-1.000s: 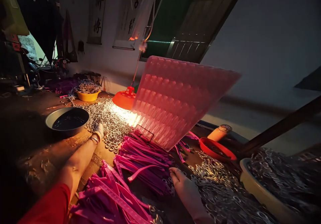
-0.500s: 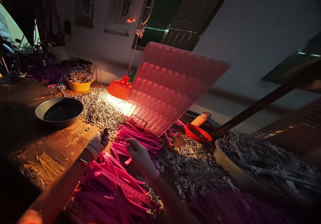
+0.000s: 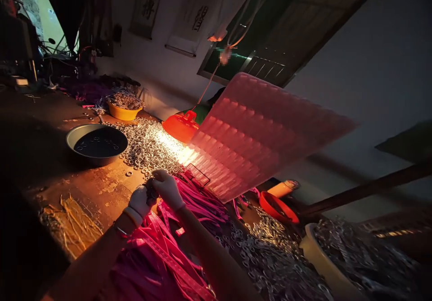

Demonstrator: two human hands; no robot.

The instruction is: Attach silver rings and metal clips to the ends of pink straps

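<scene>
My left hand, with a bracelet at the wrist, is closed above the front edge of the ring pile. My right hand meets it, fingers pinched together against the left fingertips. Something dark shows between them, but what they hold is too small and shaded to make out. Just below the hands lie pink straps in a loose heap, and more pink straps are bundled to the right. Beyond the hands spreads a pile of small metal rings.
A dark round pan holds a few rings. Behind it is a yellow bowl of metal pieces. A red lamp hangs low beside a translucent pink sheet. Right are a red dish, loose metal clasps and a basin.
My right hand has moved up and left from the pink straps to meet my left hand. The camera view has shifted, so the scene sits further right.
</scene>
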